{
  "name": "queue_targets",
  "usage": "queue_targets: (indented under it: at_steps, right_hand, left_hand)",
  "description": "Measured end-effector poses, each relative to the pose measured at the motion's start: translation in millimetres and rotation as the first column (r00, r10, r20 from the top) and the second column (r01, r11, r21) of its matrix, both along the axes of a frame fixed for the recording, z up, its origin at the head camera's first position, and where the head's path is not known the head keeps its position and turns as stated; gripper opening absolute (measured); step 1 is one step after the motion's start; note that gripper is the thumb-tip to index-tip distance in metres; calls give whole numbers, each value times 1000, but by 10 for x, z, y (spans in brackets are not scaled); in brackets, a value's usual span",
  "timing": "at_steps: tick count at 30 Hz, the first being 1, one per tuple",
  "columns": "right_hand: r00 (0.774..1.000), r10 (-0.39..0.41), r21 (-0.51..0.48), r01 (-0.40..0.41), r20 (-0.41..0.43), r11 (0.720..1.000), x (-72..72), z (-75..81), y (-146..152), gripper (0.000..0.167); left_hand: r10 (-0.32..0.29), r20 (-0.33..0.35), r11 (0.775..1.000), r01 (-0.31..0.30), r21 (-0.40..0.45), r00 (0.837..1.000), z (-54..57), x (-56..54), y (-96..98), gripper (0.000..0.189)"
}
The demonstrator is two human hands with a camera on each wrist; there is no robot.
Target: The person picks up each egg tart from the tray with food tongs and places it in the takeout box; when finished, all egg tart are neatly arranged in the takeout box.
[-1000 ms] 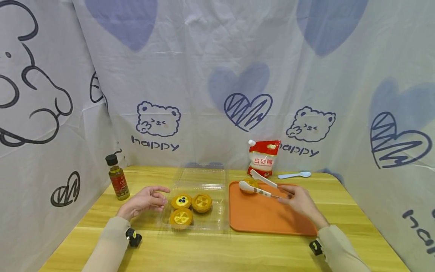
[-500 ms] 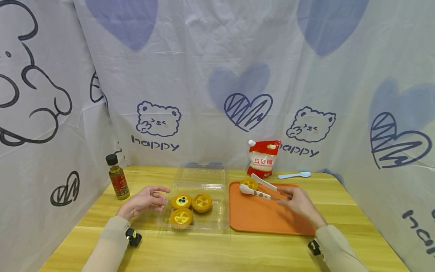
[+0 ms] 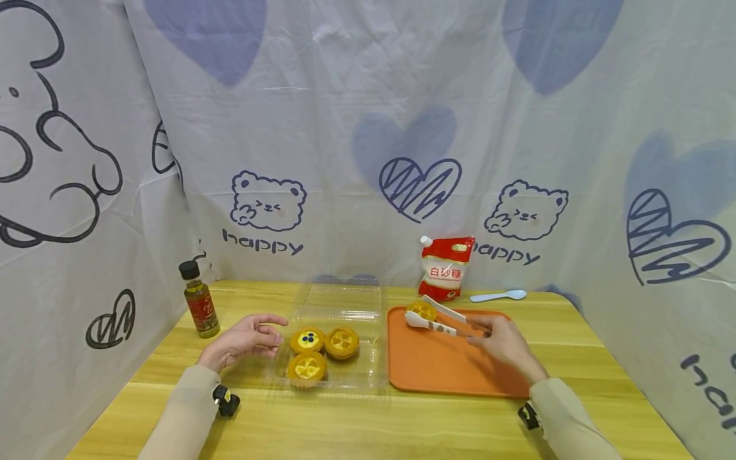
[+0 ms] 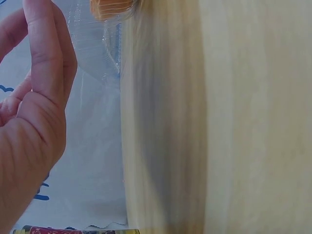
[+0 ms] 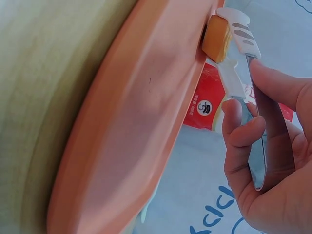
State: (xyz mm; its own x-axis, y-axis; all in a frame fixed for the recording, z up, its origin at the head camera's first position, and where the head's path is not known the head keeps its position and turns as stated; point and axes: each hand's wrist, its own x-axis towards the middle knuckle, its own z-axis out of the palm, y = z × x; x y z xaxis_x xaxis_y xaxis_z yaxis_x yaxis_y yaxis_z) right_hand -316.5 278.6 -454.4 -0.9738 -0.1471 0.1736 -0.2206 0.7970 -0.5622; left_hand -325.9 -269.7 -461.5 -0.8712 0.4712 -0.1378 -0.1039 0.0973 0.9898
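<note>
My right hand (image 3: 503, 342) holds white-tipped metal tongs (image 3: 439, 328), thumb on one arm and fingers curled round the other. Their tips reach either side of a yellow-topped tart (image 3: 421, 310) at the orange tray's (image 3: 454, 370) back left corner. In the right wrist view the tart (image 5: 217, 40) lies between the tips; whether both press it I cannot tell. My left hand (image 3: 248, 338), fingers loosely bent and holding nothing, hovers by the left side of a lidded clear plastic box (image 3: 359, 374), its lid raised. Inside are a blueberry-topped tart (image 3: 306, 340) and two yellow-topped tarts (image 3: 342, 344).
Behind the tray stands a red and white sugar pouch (image 3: 445, 271) with a white cap. A pale blue spoon (image 3: 497, 296) lies to its right. At the far left is a black-capped oil bottle (image 3: 201, 303). Printed cloth (image 3: 345, 140) hangs behind the wooden table (image 3: 322, 428).
My right hand has shifted slightly left, and the tong tips have come down from above the tart to beside it. The left hand and the box have stayed put.
</note>
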Motion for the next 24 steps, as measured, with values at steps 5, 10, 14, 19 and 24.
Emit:
queue_targets:
  at_steps: [5, 10, 14, 19, 24]
  right_hand:
    - [1000, -15, 33, 15, -14, 999, 18, 12, -8, 43]
    - [999, -30, 51, 31, -20, 998, 52, 35, -10, 41]
    - [999, -33, 55, 34, -22, 998, 77, 54, -13, 40]
    - [999, -37, 57, 38, -23, 998, 96, 65, -16, 40]
    - [999, -33, 61, 35, -34, 998, 110, 80, -20, 39]
  left_hand:
    - [0, 1, 1000, 0, 2, 1000, -5, -3, -4, 61]
    - [1, 2, 1000, -1, -3, 1000, -11, -10, -7, 61]
    - [4, 1, 1000, -4, -14, 1000, -13, -18, -6, 60]
    - [7, 2, 1000, -7, -20, 1000, -16, -24, -7, 60]
    - [8, 0, 1000, -8, -19, 1000, -19, -25, -12, 60]
